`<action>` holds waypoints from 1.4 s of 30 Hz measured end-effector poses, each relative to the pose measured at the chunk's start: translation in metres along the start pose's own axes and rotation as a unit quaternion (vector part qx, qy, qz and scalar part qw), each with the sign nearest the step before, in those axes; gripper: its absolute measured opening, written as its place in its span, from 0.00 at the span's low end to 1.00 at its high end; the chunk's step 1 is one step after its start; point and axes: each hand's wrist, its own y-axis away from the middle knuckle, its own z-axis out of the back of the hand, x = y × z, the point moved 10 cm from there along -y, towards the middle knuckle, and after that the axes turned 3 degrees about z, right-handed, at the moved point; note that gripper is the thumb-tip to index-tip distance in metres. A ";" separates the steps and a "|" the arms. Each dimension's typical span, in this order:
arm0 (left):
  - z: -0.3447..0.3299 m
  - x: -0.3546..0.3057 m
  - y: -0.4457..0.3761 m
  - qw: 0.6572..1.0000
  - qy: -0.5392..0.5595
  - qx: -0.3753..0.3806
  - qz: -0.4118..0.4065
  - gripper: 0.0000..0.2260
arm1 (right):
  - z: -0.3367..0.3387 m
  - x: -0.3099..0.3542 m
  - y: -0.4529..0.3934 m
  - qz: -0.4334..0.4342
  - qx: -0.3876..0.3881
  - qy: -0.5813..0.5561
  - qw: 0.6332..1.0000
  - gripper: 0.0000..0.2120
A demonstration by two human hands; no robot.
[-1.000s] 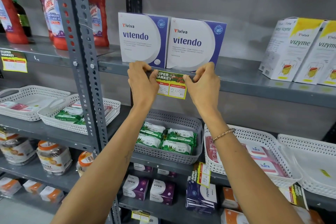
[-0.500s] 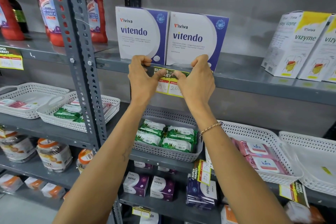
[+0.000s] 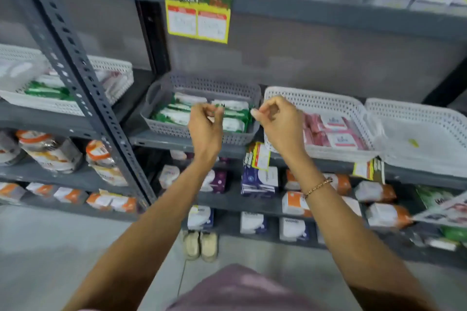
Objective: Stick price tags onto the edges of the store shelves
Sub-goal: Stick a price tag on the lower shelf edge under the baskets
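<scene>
Grey basket (image 3: 202, 135) holds green packs (image 3: 235, 111); white basket (image 3: 316, 101) beside it, pink packs (image 3: 336, 131).

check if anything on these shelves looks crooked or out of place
Two price tags on the lower shelf edge hang askew: one below the grey basket twists sideways, and another under the white basket tilts too. The newly stuck tag sits nearly straight on its shelf edge. A pair of shoes sits on the floor.
</scene>
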 end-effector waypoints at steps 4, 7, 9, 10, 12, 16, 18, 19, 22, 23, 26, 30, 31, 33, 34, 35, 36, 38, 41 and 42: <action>-0.072 0.101 0.047 0.955 -0.088 0.196 0.207 0.22 | -0.016 -0.080 0.037 -0.112 0.055 0.039 0.991 0.06; -0.094 0.134 0.070 0.919 -0.174 0.245 0.253 0.25 | -0.015 -0.108 0.049 -0.146 0.070 0.047 0.986 0.06; -0.090 0.140 0.070 0.935 -0.147 0.200 0.255 0.23 | -0.015 -0.116 0.053 -0.150 0.080 0.051 0.984 0.06; -0.090 0.146 0.071 0.938 -0.138 0.182 0.261 0.19 | -0.016 -0.122 0.054 -0.155 0.083 0.050 0.983 0.05; -0.087 0.146 0.071 0.935 -0.168 0.150 0.274 0.16 | -0.021 -0.130 0.054 -0.160 0.093 0.044 0.982 0.05; -0.078 0.116 0.071 0.939 -0.189 0.131 0.254 0.10 | -0.037 -0.133 0.052 -0.150 0.124 0.046 0.980 0.04; -0.077 0.109 0.068 0.942 -0.188 0.134 0.244 0.08 | -0.041 -0.128 0.046 -0.122 0.118 0.050 0.984 0.02; -0.077 0.106 0.067 0.943 -0.188 0.138 0.239 0.07 | -0.043 -0.125 0.043 -0.110 0.114 0.060 0.986 0.02; -0.076 0.101 0.065 0.943 -0.190 0.145 0.232 0.08 | -0.043 -0.123 0.035 -0.099 0.106 0.085 0.986 0.01; -0.075 0.103 0.065 0.942 -0.184 0.149 0.237 0.08 | -0.042 -0.123 0.033 -0.102 0.103 0.087 0.986 0.01; -0.070 0.107 0.067 0.938 -0.173 0.181 0.239 0.09 | -0.044 -0.123 0.029 -0.102 0.103 0.083 0.986 0.02; -0.057 0.107 0.057 0.923 -0.236 0.244 0.179 0.03 | -0.062 -0.114 0.029 -0.089 0.164 0.102 0.977 0.07; -0.053 0.105 0.052 0.921 -0.252 0.252 0.159 0.02 | -0.069 -0.112 0.031 -0.084 0.187 0.115 0.972 0.08; -0.042 0.101 0.044 0.915 -0.277 0.265 0.127 0.03 | -0.078 -0.107 0.034 -0.078 0.216 0.140 0.963 0.07; -0.037 0.098 0.040 0.912 -0.283 0.274 0.111 0.03 | -0.082 -0.105 0.035 -0.077 0.220 0.146 0.962 0.06; -0.032 0.096 0.037 0.909 -0.288 0.284 0.094 0.03 | -0.086 -0.103 0.035 -0.075 0.222 0.146 0.961 0.05; -0.028 0.094 0.033 0.906 -0.295 0.294 0.076 0.04 | -0.091 -0.101 0.036 -0.072 0.226 0.147 0.960 0.05; -0.018 0.093 0.025 0.902 -0.305 0.304 0.045 0.05 | -0.102 -0.098 0.039 -0.072 0.239 0.150 0.957 0.02; 0.000 0.099 0.007 0.911 -0.310 0.269 0.029 0.05 | -0.122 -0.102 0.048 -0.097 0.245 0.136 0.955 0.03; 0.008 0.102 0.000 0.918 -0.310 0.245 0.030 0.05 | -0.130 -0.103 0.052 -0.111 0.240 0.124 0.957 0.03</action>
